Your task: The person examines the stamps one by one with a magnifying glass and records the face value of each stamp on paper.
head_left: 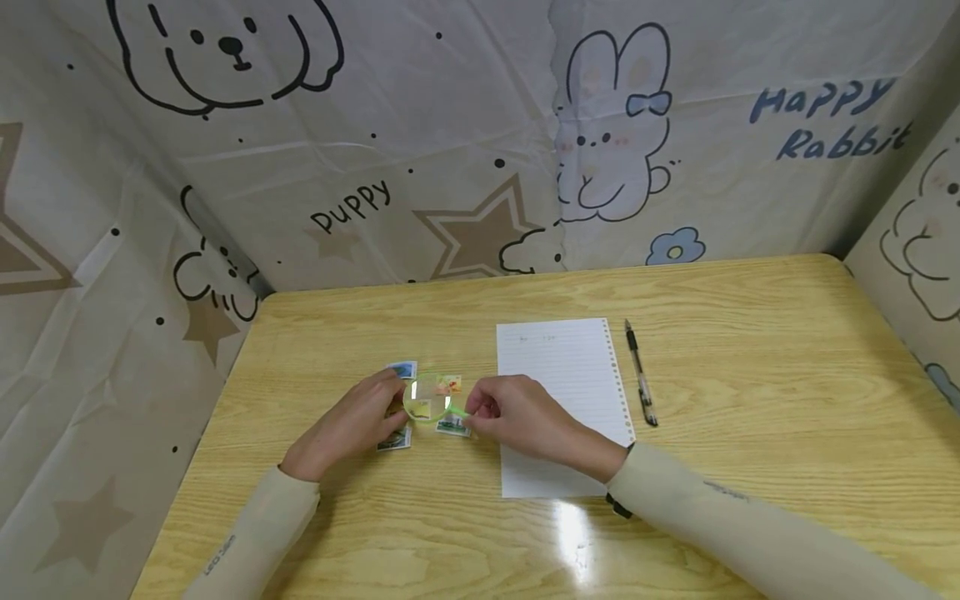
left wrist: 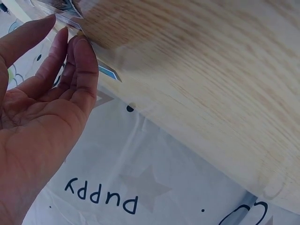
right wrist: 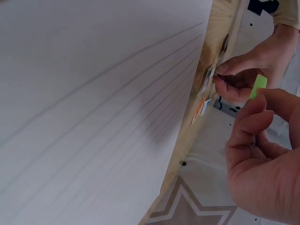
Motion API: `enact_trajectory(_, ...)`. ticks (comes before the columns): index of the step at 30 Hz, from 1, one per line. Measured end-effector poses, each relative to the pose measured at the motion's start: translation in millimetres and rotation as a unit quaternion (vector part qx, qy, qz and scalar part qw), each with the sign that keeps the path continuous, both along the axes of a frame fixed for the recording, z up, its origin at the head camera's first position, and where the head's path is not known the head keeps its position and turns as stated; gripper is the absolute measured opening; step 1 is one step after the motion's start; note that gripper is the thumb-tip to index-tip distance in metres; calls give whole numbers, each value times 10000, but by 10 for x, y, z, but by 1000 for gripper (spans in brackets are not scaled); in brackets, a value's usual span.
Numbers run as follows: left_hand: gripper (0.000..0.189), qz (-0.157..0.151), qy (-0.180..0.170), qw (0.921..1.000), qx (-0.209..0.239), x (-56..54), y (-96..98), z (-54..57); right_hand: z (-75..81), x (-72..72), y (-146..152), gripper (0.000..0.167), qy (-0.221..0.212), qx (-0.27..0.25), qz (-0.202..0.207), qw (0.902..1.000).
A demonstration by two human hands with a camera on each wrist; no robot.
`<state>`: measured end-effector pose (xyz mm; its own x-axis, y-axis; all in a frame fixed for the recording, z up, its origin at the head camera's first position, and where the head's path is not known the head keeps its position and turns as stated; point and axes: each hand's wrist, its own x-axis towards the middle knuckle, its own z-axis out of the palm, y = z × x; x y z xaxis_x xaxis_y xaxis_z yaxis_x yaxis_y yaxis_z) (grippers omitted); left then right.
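In the head view my right hand (head_left: 517,412) pinches the handle of a small green-rimmed magnifying glass (head_left: 430,397). Its clear lens is over a yellowish stamp (head_left: 422,410). The green handle end (right wrist: 258,86) also shows in the right wrist view. At the lens's left edge, my left hand (head_left: 362,417) has its thumb and fingertips at the edge of that stamp, seemingly pinching it. Around the lens lie a blue stamp (head_left: 406,368), an orange stamp (head_left: 453,384), a green stamp (head_left: 453,427) and a dark stamp (head_left: 393,440).
A lined sheet of paper (head_left: 558,367) with faint handwriting at its top lies partly beneath my right hand and forearm. To its right is a black pen (head_left: 637,373). Printed cloth (head_left: 360,167) hangs around the back and sides of the wooden table (head_left: 750,358).
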<state>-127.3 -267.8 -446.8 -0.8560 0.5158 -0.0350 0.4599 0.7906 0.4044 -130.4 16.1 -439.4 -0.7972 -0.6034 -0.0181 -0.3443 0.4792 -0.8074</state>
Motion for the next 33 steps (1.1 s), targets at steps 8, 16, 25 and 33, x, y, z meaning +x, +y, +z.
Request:
enact_trajectory(8,24,15,26,10000,-34,-6,-5,-7,-18,17,-61,12,198,211,137,9995)
enact_trajectory(16,24,53,-41,10000,25,-15,-8,-13,-28,16,-74,12,192,232,158,9994)
enact_trajectory(25,14,37,-71,10000,33,-18,0,-20,-39,7,-89,11,174,160,176,9996)
enact_trajectory(33,14,109,-74,9999,-33,-24,4,-17,-35,16,-98,10,256,202,182,9993)
